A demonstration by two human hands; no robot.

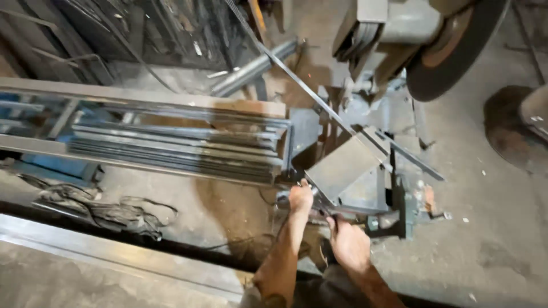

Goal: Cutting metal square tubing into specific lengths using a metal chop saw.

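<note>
Gripping a thin steel strip (319,208) at the saw vise (399,214), left hand (300,197) and right hand (348,242) fingers are closing on it. Judging it stiff, light, sharp-edged; holding near the clamp is looking safest.

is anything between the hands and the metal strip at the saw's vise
Nothing visible does. The left hand and the right hand are both already at the thin metal strip low at the front of the saw's vise. Whether the fingers are closed around it cannot be made out.
</note>
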